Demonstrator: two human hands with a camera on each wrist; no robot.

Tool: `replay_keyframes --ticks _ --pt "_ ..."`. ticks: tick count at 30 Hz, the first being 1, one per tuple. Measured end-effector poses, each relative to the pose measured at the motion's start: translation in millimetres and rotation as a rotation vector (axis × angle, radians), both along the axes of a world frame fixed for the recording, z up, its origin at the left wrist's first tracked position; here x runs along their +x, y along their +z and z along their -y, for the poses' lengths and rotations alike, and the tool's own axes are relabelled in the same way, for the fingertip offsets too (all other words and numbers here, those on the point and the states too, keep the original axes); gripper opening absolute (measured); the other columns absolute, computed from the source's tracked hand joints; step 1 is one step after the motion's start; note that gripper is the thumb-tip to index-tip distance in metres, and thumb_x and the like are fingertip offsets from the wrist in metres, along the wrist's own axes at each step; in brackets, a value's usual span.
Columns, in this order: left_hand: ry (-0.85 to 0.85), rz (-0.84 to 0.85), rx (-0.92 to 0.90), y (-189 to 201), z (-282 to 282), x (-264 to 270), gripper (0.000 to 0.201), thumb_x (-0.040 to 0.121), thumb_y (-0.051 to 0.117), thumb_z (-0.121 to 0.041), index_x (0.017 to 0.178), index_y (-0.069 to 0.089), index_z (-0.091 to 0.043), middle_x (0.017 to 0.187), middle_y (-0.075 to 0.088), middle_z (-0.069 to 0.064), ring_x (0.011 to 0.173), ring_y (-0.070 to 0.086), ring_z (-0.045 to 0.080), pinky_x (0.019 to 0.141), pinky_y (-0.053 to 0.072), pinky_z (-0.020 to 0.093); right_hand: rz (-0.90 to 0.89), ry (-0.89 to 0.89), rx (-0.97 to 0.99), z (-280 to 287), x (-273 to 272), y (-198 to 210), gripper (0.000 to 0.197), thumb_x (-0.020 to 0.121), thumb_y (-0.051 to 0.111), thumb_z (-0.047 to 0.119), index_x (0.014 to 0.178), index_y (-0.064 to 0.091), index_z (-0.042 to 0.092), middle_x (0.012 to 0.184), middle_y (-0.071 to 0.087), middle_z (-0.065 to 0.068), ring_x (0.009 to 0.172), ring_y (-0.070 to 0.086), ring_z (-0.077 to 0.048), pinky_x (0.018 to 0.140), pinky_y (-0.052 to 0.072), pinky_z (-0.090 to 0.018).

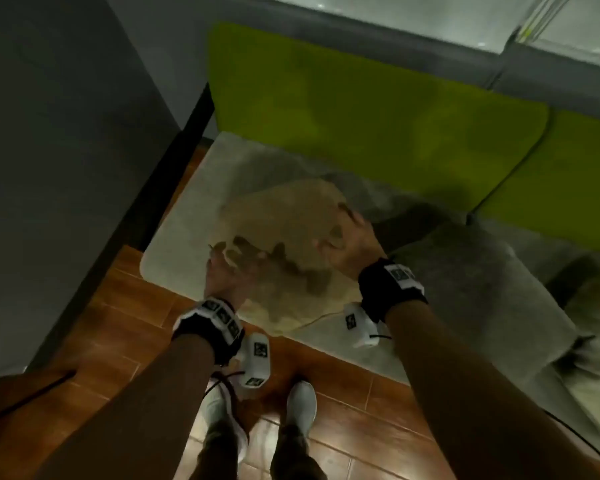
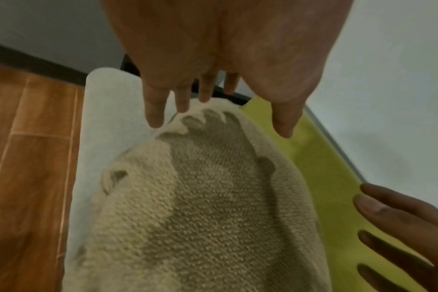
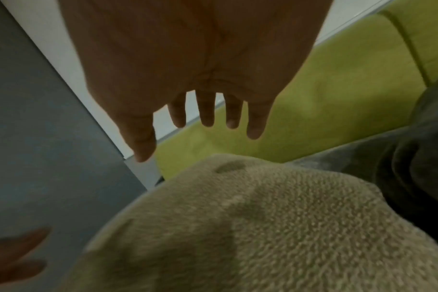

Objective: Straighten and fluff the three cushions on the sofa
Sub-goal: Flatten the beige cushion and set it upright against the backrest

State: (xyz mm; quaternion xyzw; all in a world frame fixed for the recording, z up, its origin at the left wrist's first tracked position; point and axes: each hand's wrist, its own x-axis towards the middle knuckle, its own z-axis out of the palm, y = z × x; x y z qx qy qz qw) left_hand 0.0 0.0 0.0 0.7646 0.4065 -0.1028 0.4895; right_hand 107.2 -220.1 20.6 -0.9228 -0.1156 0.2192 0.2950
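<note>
A beige knitted cushion [image 1: 284,230] lies flat on the pale grey sofa seat [image 1: 184,202], its near corner hanging over the front edge. My left hand [image 1: 224,271] hovers with spread straight fingers over the cushion's near left part, casting a hand shadow on it. My right hand [image 1: 350,237] is open with fingers spread just above the cushion's right edge. In the left wrist view the cushion [image 2: 200,207] fills the middle under my left hand [image 2: 213,118]. In the right wrist view my right hand [image 3: 200,138] hangs above the cushion [image 3: 263,227]. A dark grey cushion [image 1: 482,271] lies to the right.
Lime-green back cushions [image 1: 361,116] stand along the sofa's rear. A grey cabinet or wall [image 1: 66,150] rises to the left. Wooden floor [image 1: 136,306] runs along the sofa's front, where my feet in pale shoes [image 1: 302,403] stand. A cable [image 1: 575,427] trails at the lower right.
</note>
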Motion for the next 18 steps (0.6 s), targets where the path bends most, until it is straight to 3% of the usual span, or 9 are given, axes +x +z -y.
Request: replay_keyframes --ticks 4,7,11,14,18 --pt "0.137 -0.246 -0.075 -36.8 1.6 19.6 0.155 0.026 0.072 -0.089 0.155 0.016 -0.025 0.156 0.033 0.012 0.137 0.04 0.041 0.108 0.04 0.058 -0.1 -0.145 -0.137 9.3 33.8 -45.0 0.118 0.07 0.067 0.082 0.161 0.011 0.033 0.171 0.004 -0.002 0.155 0.005 -0.039 0.123 0.016 -0.058" --pt "0.15 -0.341 -0.145 -64.4 -0.5 12.0 0.152 0.03 0.069 -0.093 0.154 0.017 -0.022 0.153 0.038 0.013 0.134 0.044 0.042 0.108 0.04 0.057 -0.308 -0.322 -0.055 20.5 34.9 -80.7 0.142 0.048 0.072 0.092 0.16 0.0 0.04 0.171 -0.007 0.001 0.155 0.012 -0.039 0.122 0.022 -0.059" --pt "0.127 -0.272 -0.196 -71.9 -3.4 11.2 0.144 0.038 0.074 -0.089 0.154 0.02 -0.023 0.154 0.04 0.008 0.134 0.046 0.039 0.11 0.04 0.055 -0.41 -0.349 0.019 22.5 34.5 -92.5 0.144 0.042 0.074 0.092 0.158 0.002 0.047 0.168 0.019 -0.004 0.145 0.038 -0.038 0.117 0.036 -0.055" --pt "0.126 -0.205 -0.218 -62.4 -9.0 19.0 0.143 0.032 0.075 -0.09 0.152 0.028 -0.027 0.151 0.045 0.004 0.132 0.049 0.035 0.109 0.041 0.055 -0.414 -0.395 0.017 14.7 39.4 -85.2 0.144 0.038 0.066 0.1 0.158 0.005 0.047 0.164 0.031 -0.005 0.141 0.043 -0.038 0.115 0.038 -0.055" --pt "0.098 -0.119 -0.17 -22.6 -31.6 46.2 0.113 0.051 0.08 -0.077 0.145 0.042 -0.027 0.14 0.054 -0.001 0.129 0.052 0.03 0.109 0.042 0.049 -0.421 -0.511 0.058 -4.7 40.4 -55.9 0.135 0.049 0.063 0.099 0.16 0.018 0.036 0.158 0.041 -0.006 0.137 0.047 -0.038 0.112 0.043 -0.053"
